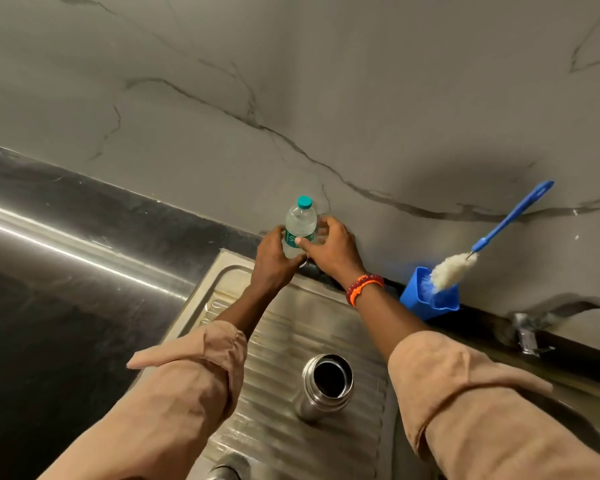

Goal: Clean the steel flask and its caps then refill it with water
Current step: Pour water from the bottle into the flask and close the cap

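While reaching toward the marble wall, gripping a small plastic water bottle (299,227) with both hands: left hand (273,255) curling round its lower left side, right hand (329,247) wrapping the right side, thumb pressing on the label. Standing upright and uncapped nearer than the hands, between the two forearms, on the ribbed drainboard (278,341): steel flask (324,386). Leaning in a blue holder (430,297) right of the right hand: blue-handled bottle brush (489,237). Wearing orange and red beads (363,287) on the right wrist.
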